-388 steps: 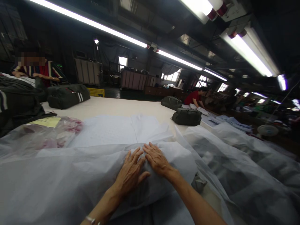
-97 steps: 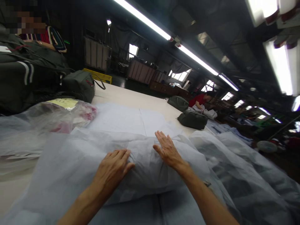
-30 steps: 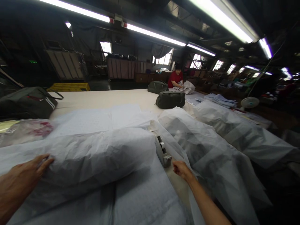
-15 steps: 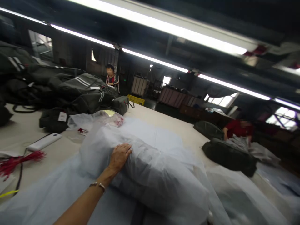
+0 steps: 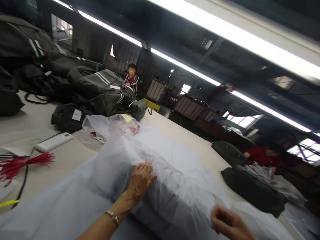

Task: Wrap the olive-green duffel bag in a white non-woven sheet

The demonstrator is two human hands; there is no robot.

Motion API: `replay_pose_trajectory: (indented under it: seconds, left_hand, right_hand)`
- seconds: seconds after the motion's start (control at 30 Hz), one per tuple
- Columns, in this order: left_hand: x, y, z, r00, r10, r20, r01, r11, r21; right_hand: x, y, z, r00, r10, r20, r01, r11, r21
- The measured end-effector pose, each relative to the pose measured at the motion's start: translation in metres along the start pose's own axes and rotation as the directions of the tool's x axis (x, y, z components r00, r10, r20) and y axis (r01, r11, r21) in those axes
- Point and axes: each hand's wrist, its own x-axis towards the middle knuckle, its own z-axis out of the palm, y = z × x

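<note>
A bulky bundle wrapped in thin white paper point(image 5: 172, 196) lies on a large white sheet point(image 5: 60, 210) on the long table. My left hand point(image 5: 141, 178) rests on top of the bundle with its fingers laid flat, a bracelet at the wrist. My right hand point(image 5: 228, 224) is at the bottom right, just off the bundle's near end. Its fingers are curled in a pinch, and what they hold is too blurred to make out.
A clear plastic bag with pink contents point(image 5: 113, 125) lies behind the bundle. Dark green bags point(image 5: 97, 95) are piled at the left, two more point(image 5: 252, 190) at the right. A white device point(image 5: 53, 141) and red strings point(image 5: 17, 165) lie left. Two other people work farther along the table.
The view has swung left, away from the tape dispenser. My right hand has come back into view near the bundle, fingers pinched. My left hand stays pressed on the bundle.
</note>
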Motion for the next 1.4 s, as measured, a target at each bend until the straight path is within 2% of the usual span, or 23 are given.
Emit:
replay_pose_trajectory:
  seconds: [0.07,0.13,0.2,0.27,0.37,0.43,0.53,0.63,0.73,0.83,0.9,0.97,1.03,1.07,1.13,1.2,1.27,1.4]
  left_hand:
    - [-0.003,-0.005,-0.003,0.997,0.073,-0.007,-0.073,0.997,-0.012]
    - [-0.006,-0.009,-0.005,0.992,0.127,-0.025,-0.128,0.992,-0.021]
    - [-0.008,-0.013,-0.006,0.987,0.155,-0.042,-0.156,0.987,-0.035]
    - [-0.01,-0.014,-0.006,0.986,0.155,-0.063,-0.159,0.986,-0.048]
    - [-0.012,-0.016,-0.004,0.989,0.117,-0.091,-0.123,0.99,-0.067]
    - [-0.014,-0.016,-0.003,0.99,0.099,-0.099,-0.108,0.99,-0.087]
    - [-0.015,-0.017,-0.003,0.99,0.097,-0.107,-0.109,0.987,-0.115]
    - [-0.015,-0.017,-0.005,0.987,0.108,-0.12,-0.122,0.986,-0.115]
    - [-0.013,-0.018,-0.009,0.984,0.121,-0.133,-0.135,0.985,-0.103]
    - [-0.012,-0.02,-0.013,0.982,0.131,-0.133,-0.144,0.985,-0.095]
    - [-0.012,-0.021,-0.014,0.982,0.137,-0.132,-0.149,0.985,-0.084]
    - [-0.013,-0.022,-0.013,0.98,0.145,-0.133,-0.155,0.985,-0.072]
    - [-0.013,-0.023,-0.012,0.98,0.148,-0.135,-0.158,0.985,-0.065]
    - [-0.013,-0.023,-0.011,0.979,0.148,-0.138,-0.158,0.985,-0.062]
    - [-0.013,-0.023,-0.011,0.978,0.147,-0.146,-0.156,0.986,-0.054]
    - [-0.012,-0.024,-0.011,0.978,0.145,-0.152,-0.154,0.987,-0.049]
    - [-0.01,-0.025,-0.012,0.976,0.15,-0.158,-0.16,0.986,-0.051]
    - [-0.011,-0.026,-0.014,0.974,0.157,-0.166,-0.169,0.984,-0.062]
  right_hand:
    - [0.032,-0.053,0.017,0.981,-0.061,0.185,0.048,0.996,0.074]
    - [0.076,-0.105,0.037,0.928,-0.125,0.352,0.096,0.99,0.099]
    - [0.121,-0.145,0.057,0.867,-0.136,0.478,0.141,0.99,0.025]
    - [0.162,-0.166,0.073,0.83,-0.073,0.552,0.185,0.971,-0.149]
    - [0.209,-0.171,0.089,0.829,0.083,0.553,0.222,0.859,-0.462]
    - [0.229,-0.168,0.095,0.836,0.16,0.525,0.225,0.772,-0.594]
    - [0.248,-0.163,0.1,0.821,0.239,0.519,0.232,0.691,-0.684]
    - [0.256,-0.161,0.102,0.788,0.266,0.555,0.254,0.681,-0.687]
    - [0.26,-0.159,0.103,0.769,0.233,0.596,0.324,0.661,-0.676]
    - [0.262,-0.157,0.107,0.748,0.103,0.655,0.504,0.555,-0.662]
    - [0.265,-0.154,0.11,0.705,-0.007,0.709,0.629,0.467,-0.621]
    - [0.271,-0.148,0.11,0.664,-0.106,0.74,0.703,0.424,-0.571]
    - [0.278,-0.136,0.107,0.669,-0.195,0.718,0.712,0.445,-0.543]
    - [0.282,-0.128,0.104,0.692,-0.229,0.684,0.69,0.485,-0.536]
    - [0.287,-0.111,0.096,0.764,-0.243,0.597,0.593,0.629,-0.503]
    - [0.288,-0.096,0.087,0.832,-0.198,0.519,0.446,0.794,-0.412]
    - [0.284,-0.086,0.08,0.876,-0.138,0.462,0.305,0.901,-0.308]
    - [0.272,-0.081,0.084,0.886,-0.102,0.453,0.208,0.959,-0.191]
